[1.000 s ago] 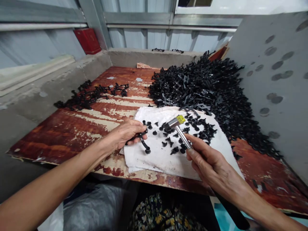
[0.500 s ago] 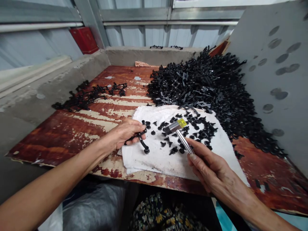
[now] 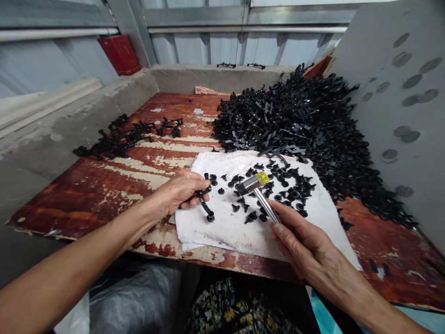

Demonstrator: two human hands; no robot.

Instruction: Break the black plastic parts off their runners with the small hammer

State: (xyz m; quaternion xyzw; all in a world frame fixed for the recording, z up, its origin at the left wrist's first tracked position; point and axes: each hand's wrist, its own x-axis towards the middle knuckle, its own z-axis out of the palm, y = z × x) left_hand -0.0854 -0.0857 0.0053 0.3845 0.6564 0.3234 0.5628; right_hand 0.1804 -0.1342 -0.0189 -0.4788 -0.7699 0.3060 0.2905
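My left hand (image 3: 186, 189) is closed around a black jointed bracket (image 3: 206, 207) with round feet at its ends, over the left edge of a white cloth (image 3: 222, 234). Part of the bracket is hidden by my fingers. In my right hand (image 3: 299, 236) is a hammer (image 3: 257, 188), gripped by its handle below the metal shaft. Its head has one black face and one yellow face, and is held over the cloth. Several small black round-headed plugs (image 3: 252, 216) lie scattered on the cloth between and behind my hands.
A large heap of black jointed parts (image 3: 278, 120) covers the back right of the worn red-brown table (image 3: 104, 195), against a grey panel (image 3: 385, 106). A smaller group of black brackets (image 3: 121, 139) lies at the left. A low concrete ledge (image 3: 181, 80) borders the back.
The hammer head has dipped slightly and then stays nearly still. My left hand keeps its hold on the bracket, and the view has shifted a little.
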